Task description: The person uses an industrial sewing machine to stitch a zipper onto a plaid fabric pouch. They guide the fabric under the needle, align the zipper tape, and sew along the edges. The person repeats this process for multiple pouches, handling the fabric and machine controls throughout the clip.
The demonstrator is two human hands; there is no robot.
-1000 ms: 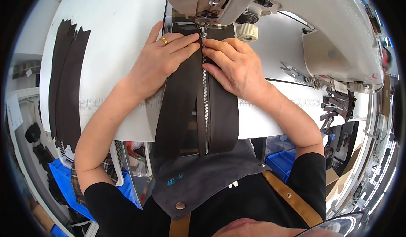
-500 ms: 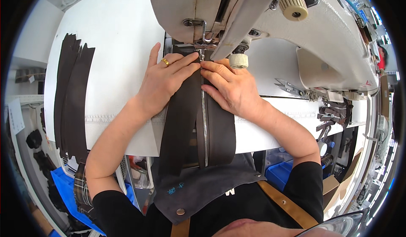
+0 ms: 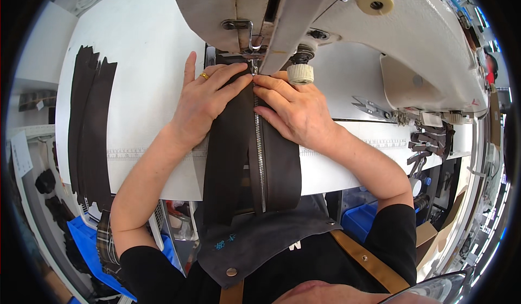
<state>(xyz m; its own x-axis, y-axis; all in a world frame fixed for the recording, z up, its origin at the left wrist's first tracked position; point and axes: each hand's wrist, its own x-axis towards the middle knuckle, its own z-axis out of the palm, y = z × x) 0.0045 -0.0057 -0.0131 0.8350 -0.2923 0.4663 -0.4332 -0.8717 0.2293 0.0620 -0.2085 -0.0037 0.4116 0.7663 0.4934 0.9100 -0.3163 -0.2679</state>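
Observation:
A dark brown fabric strip with a silver metal zipper runs lengthwise from under the sewing machine's presser foot to the table's front edge, where it droops over. On the zipper's left side, my left hand lies on the fabric with its fingers stretched out and a gold ring on one of them; its thumb is hidden. To the right of the teeth, my right hand presses the fabric down, fingers slightly bent and thumb apart. The fingertips of both hands meet close to the foot. Where the needle enters is too small to make out.
Dark strips lie at the table's left. The sewing machine arches over the right side, with thread snips beneath its arm. Small dark pieces are heaped at the right edge. Blue bins stand below the table.
The whole view has shifted slightly, so the machine appears further left and higher. Both hands keep nearly the same place on the fabric near the foot.

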